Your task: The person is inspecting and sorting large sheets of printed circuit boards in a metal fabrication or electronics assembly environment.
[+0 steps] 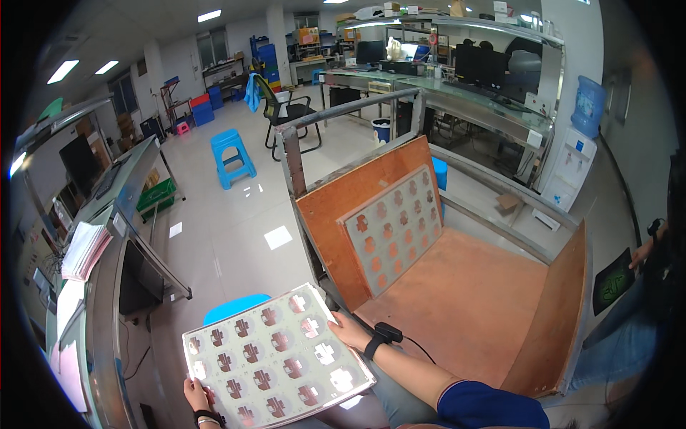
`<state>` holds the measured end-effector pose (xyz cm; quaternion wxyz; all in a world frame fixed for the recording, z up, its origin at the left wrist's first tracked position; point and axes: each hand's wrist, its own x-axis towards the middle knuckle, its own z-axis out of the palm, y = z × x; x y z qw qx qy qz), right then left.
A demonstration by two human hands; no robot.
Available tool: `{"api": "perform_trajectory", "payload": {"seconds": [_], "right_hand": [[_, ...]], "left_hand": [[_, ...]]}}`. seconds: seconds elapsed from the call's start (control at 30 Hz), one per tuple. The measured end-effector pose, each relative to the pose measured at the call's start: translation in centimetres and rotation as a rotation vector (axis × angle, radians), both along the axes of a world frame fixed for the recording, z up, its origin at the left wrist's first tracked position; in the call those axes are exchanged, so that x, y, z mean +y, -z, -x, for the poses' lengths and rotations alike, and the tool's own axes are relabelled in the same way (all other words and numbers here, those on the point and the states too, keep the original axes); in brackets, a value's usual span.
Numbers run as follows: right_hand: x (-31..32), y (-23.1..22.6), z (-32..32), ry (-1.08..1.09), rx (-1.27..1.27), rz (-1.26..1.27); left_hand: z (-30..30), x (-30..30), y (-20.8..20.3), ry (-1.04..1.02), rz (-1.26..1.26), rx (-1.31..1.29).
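Observation:
A large pale grey-green circuit board panel (275,350) with rows of shiny copper patterns lies tilted over my lap. My left hand (196,395) grips its left edge near the lower corner. Along the right edge, near the upper corner, my right hand (350,333) is closed on it, fingers partly hidden. Whether the panel is one sheet or a thin stack, I cannot tell. To the right, a similar panel (400,227) with copper patterns leans against the upright wooden back of a metal-framed cart (457,307). Wrist straps are on both arms.
A blue stool (237,300) stands just behind the held panel; another blue stool (232,159) is farther off. Left runs a workbench with papers (87,250). A person's hand (647,252) holds a dark flat pad (613,282) at the right, beside the cart. A water dispenser (569,168) stands beyond.

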<state>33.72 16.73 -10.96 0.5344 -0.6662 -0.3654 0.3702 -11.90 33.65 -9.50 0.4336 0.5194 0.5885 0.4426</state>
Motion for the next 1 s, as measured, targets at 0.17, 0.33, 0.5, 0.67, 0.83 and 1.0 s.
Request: {"api": "perform_trajectory", "payload": {"seconds": [0.17, 0.33, 0.5, 0.67, 0.83, 1.0], "right_hand": [[0.4, 0.8, 0.1, -0.001, 0.000, 0.000], [-0.2, -1.0, 0.5, 0.041, 0.032, 0.065], [0.3, -1.0, 1.0, 0.055, 0.034, 0.026], [0.7, 0.4, 1.0, 0.089, 0.141, -0.034], [0.9, 0.5, 1.3, 0.167, -0.038, -0.085], [1.1, 0.8, 1.2, 0.177, -0.093, -0.090]], "left_hand": [[0.9, -1.0, -0.9, -0.034, 0.002, 0.073], [1.5, -5.4, -1.6, -0.057, -0.241, 0.807], [5.7, -3.0, 9.4, -0.704, -0.902, 1.924], [6.3, -2.2, 10.5, -0.854, -0.961, 2.170], [5.5, -3.0, 9.0, -0.838, -1.018, 2.202], [6.7, -2.9, 9.6, -0.807, -1.077, 2.229]]}}
